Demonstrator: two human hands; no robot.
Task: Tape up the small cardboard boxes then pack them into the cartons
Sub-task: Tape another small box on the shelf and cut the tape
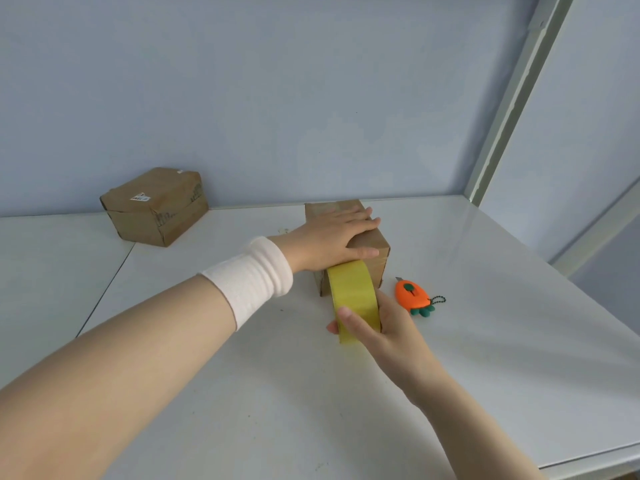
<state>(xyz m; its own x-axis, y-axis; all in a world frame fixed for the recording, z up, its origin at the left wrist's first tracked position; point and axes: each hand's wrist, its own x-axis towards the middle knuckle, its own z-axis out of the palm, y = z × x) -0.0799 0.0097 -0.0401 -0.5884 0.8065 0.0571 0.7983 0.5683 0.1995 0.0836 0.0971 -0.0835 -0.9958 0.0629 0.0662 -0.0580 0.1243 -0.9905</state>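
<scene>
- Two hands work on one box. Nearest, the right hand grips the yellow tape roll, held on edge against the box's near end, with its band reaching the near top edge.
- Just right of the roll lies a carrot-shaped utility knife, nearer the right hand.
- Beyond, the left hand presses flat on the small cardboard box, whose long axis runs away from the person.
- Far left, a second cardboard box sits against the wall. The bench has its right edge well apart from the knife. No cartons are in view.
</scene>
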